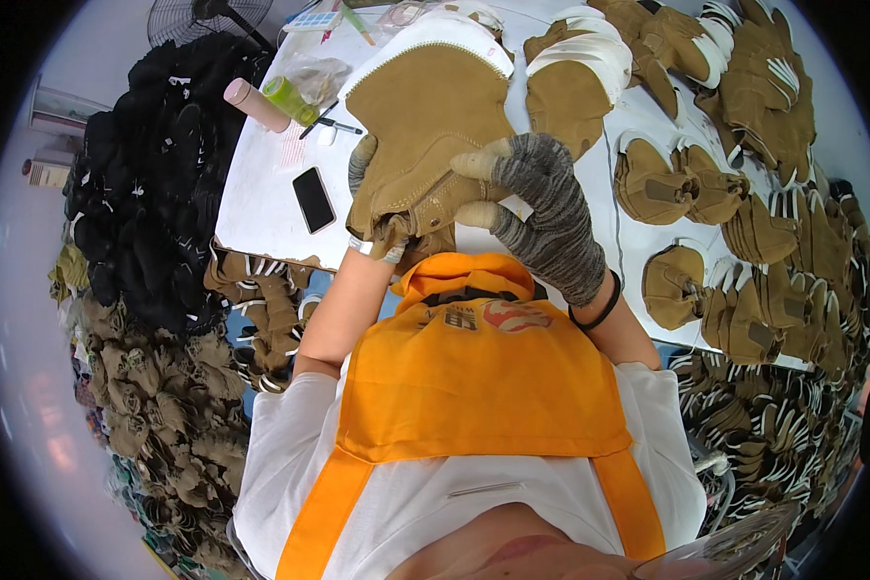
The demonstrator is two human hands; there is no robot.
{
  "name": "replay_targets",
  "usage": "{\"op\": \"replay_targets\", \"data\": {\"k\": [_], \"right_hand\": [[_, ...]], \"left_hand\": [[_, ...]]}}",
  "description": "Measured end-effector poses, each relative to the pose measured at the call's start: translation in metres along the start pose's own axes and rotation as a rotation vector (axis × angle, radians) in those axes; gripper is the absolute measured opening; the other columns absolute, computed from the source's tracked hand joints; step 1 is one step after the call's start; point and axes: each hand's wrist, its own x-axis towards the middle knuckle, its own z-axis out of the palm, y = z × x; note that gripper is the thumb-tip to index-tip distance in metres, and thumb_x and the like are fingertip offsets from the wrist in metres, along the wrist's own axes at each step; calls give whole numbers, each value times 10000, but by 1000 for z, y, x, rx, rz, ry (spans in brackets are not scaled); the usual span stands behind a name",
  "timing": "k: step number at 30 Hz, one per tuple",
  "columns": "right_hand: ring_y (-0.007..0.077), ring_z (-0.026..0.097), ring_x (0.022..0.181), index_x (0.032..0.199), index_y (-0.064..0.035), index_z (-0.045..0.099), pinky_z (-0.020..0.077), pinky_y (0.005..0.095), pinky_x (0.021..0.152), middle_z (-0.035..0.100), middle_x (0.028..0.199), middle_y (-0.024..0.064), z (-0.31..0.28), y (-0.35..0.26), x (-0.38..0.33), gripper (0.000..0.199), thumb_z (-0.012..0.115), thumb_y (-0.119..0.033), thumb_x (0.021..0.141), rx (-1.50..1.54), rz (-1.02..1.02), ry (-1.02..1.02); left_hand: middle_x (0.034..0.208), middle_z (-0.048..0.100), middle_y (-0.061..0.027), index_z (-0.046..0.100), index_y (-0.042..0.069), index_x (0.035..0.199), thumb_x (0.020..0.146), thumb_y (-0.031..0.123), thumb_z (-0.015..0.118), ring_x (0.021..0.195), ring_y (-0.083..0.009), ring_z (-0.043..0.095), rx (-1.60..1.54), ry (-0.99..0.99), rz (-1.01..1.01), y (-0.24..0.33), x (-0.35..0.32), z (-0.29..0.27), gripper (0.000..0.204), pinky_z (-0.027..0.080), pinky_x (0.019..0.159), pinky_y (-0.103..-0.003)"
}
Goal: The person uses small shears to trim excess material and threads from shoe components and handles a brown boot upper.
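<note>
- Right hand (541,208): wears a grey knit glove with bare fingertips. The fingers are closed on the lower right edge of a tan leather work glove (425,126), pinching it near the cuff end.
- Left hand (372,208): mostly hidden behind the tan leather work glove. Grey-gloved fingers show at its left edge and below it, gripping the leather.
- The tan leather work glove is held up above the near edge of the white table (261,203), in front of the orange apron (474,387). Its white cuff points away from the person.
- A black phone (313,199) lies flat on the table, left of the held glove.
- A pen (333,125) and a green tube (290,99) lie further back on the table.
- Finished tan gloves (744,87) lie in rows on the right part of the table.
- A black pile (155,164) of fabric sits left of the table.
</note>
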Motion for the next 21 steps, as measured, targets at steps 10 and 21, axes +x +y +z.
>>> {"op": "replay_targets", "data": {"k": [10,21], "right_hand": [[247,548,857,905,-138,713,421,392,760,606,898,33,13,10,-10,188,750,-160,722,-133,-132,-21],[156,531,1113,1232,-16,558,455,317,934,621,1124,78,3,15,-19,567,774,-289,785,899,780,-76]], "left_hand": [[1364,467,-199,398,50,1377,876,400,545,1232,-368,480,111,61,84,3,11,-15,629,386,1049,-523],[1350,487,-196,433,51,1354,873,392,559,1229,-356,494,77,3,5,3,9,1,602,400,1044,-500]]}}
